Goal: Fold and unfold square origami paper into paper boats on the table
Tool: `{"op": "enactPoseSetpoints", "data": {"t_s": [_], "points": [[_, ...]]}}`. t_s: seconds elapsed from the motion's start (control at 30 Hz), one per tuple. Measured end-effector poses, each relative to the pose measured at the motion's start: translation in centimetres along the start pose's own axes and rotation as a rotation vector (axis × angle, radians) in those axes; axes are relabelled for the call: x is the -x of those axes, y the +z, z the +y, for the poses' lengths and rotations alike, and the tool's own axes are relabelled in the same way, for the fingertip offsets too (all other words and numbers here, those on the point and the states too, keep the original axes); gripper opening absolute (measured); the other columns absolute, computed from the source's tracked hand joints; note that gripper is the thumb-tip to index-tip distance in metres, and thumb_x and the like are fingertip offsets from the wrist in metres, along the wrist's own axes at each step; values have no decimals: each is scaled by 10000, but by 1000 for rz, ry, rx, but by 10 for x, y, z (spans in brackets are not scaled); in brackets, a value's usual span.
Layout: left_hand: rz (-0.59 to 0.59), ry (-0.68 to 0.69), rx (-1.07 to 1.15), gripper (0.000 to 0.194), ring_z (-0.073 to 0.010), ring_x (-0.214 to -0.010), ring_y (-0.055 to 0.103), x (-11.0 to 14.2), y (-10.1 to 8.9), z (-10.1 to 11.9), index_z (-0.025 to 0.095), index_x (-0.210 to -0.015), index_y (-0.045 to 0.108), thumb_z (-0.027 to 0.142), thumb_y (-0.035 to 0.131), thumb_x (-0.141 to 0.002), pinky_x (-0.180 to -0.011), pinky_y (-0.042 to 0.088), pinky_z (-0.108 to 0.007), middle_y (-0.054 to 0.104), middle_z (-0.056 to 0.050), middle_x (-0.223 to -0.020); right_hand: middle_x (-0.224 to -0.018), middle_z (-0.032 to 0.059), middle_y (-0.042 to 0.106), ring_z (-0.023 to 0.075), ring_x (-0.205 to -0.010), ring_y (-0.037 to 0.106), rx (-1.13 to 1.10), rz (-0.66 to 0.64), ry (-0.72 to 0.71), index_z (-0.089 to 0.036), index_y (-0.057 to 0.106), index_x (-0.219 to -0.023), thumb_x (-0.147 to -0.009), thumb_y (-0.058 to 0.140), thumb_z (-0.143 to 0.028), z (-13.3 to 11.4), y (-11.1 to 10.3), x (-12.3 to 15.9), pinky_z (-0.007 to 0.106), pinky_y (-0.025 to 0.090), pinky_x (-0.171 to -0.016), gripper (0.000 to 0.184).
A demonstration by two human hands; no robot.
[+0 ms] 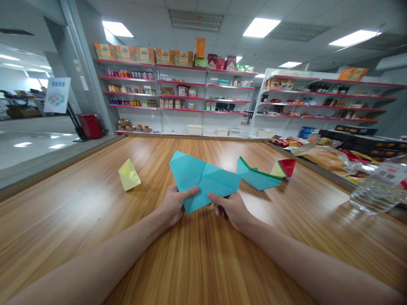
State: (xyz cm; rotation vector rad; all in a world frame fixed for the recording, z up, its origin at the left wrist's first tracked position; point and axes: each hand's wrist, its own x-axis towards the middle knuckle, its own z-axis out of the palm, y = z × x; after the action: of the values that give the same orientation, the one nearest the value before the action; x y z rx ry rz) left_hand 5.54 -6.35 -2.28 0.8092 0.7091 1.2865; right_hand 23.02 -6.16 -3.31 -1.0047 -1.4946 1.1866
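A folded teal paper (203,178) is held up just above the wooden table (95,220), in the middle of the head view. My left hand (174,204) pinches its lower left part, thumb on top. Its lower right edge is pinched by my right hand (231,208), fingers curled under. Both forearms reach in from the bottom corners.
A yellow folded paper shape (129,174) lies left of the hands. Behind the teal paper lie a teal-and-green folded piece (257,176) and a red-and-yellow one (284,167). A clear plastic bottle (378,186) and snack bags (324,156) sit at the right. Shop shelves (178,97) stand behind.
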Motion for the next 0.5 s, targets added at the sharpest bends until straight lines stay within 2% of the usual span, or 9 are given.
{"op": "enactPoseSetpoints", "data": {"t_s": [0.17,0.33,0.4,0.5], "points": [[-46,-36,24,418,-271,-851,669,0,-1,4,82,-964,653,206,800,-592,-815,532,-395,693,-161,-995,-514,-29,537,96,-371,450,-266,10,34,-176,525,-706,-702,700,-407,-4,0,-1,218,241,-348,290],[-1,16,-61,473,-274,-861,664,0,-1,4,89,-997,624,189,802,-571,-772,540,-384,673,-172,-1040,-582,15,603,150,-455,523,-507,142,138,-183,563,-747,-764,575,-473,-8,-9,-7,251,369,-390,290],[-33,24,-73,470,-274,-890,655,0,-3,4,101,-1017,614,182,788,-589,-779,534,-383,659,-168,-1074,-656,54,652,189,-562,590,-569,85,164,-173,591,-745,-773,542,-487,-11,-16,-9,285,447,-485,319],[-179,-29,-88,469,-276,-908,647,1,-6,7,107,-1059,597,167,761,-623,-790,523,-388,645,-175,-1092,-729,88,684,240,-696,642,-573,-123,265,-157,625,-760,-772,507,-522,-15,-27,-10,337,490,-615,383]]}}
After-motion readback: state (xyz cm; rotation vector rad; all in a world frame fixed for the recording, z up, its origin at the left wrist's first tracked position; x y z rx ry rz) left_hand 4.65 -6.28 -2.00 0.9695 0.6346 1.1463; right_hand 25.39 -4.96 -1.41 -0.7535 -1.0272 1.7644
